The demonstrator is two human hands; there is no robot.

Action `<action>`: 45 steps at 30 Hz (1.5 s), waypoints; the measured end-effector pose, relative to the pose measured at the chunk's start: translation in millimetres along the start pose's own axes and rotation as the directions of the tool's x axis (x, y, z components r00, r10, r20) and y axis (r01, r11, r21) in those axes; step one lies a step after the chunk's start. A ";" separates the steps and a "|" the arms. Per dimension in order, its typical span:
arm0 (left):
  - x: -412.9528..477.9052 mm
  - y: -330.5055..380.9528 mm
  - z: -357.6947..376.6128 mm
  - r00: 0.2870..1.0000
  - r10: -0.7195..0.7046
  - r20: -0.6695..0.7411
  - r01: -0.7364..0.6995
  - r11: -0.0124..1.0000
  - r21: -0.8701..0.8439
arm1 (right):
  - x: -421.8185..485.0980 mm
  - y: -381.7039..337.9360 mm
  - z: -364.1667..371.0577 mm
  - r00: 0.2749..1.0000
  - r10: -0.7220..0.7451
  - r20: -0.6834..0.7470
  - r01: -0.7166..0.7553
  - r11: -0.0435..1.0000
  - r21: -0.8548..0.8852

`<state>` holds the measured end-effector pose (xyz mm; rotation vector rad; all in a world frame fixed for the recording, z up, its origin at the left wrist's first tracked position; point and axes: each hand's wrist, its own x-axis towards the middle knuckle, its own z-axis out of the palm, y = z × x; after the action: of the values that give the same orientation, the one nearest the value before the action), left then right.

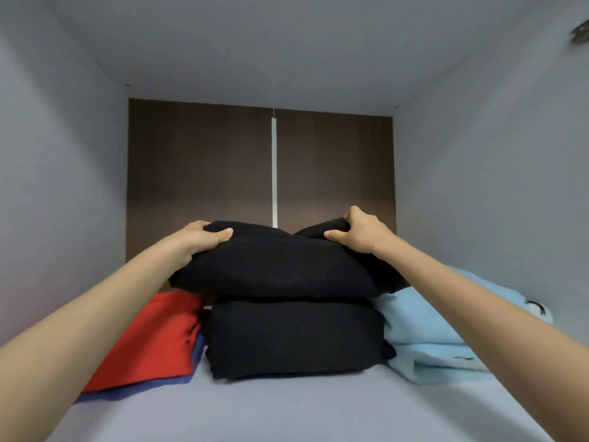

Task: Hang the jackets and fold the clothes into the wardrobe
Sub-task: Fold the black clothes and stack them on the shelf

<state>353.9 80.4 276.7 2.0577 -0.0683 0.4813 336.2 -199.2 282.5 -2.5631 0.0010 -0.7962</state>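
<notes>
Head view: left hand [204, 237] and right hand [353, 232] clamp folded black garment [274, 266] (ten, two o'clock) to seat it squarely on black stack [293, 336].

The upper garment [274, 266] sits between left hand [204, 237] and right hand [357, 232], atop the lower garment [293, 336]. Left pile [153, 339] and right pile [424, 333] flank both.

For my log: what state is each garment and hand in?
Upper black garment: folded, atop the lower one.
Lower black garment: folded, on shelf.
Red garment: folded, lying flat.
Light blue garment: folded.
Left hand: grips upper black garment.
Right hand: grips upper black garment.
</notes>
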 end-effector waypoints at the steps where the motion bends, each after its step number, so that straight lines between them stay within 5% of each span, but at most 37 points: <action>1: -3.0 -6.4 -0.3 1.000 -0.006 0.020 0.005 0.997 0.077 | 0.2 0.3 6.3 0.999 0.002 0.044 -0.002 1.000 -0.005; 5: -12.4 -19.2 5.1 0.996 0.094 -0.002 -0.076 0.815 0.575 | -1.7 8.2 20.5 0.981 0.024 0.195 0.011 0.985 -0.174; 8: -22.2 -0.9 14.8 0.946 0.323 -0.040 -0.204 0.684 0.700 | -2.5 2.3 19.5 0.968 -0.189 0.164 0.207 0.973 -0.100; 12: -25.2 6.6 48.6 0.974 0.149 0.171 -0.226 0.696 0.681 | -7.4 -6.4 39.5 0.902 -0.251 0.352 0.247 0.967 0.058; 19: -37.3 -18.5 55.6 0.992 0.058 0.109 -0.114 0.777 0.619 | -20.9 1.4 57.2 0.925 -0.218 0.310 0.198 0.976 0.096; 28: -89.6 6.0 39.9 0.942 0.331 -0.057 -0.254 0.812 0.526 | -53.4 8.5 13.8 0.932 -0.353 -0.080 0.359 0.928 0.096; 45: -280.8 24.8 14.3 0.842 0.523 -0.134 -0.455 0.821 0.344 | -227.1 17.4 -43.4 0.936 -0.305 -0.175 0.341 0.906 0.249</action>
<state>94.0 14.2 188.7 2.2629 -0.4279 1.1036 126.0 -203.1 184.8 -2.2677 -0.4751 -1.0084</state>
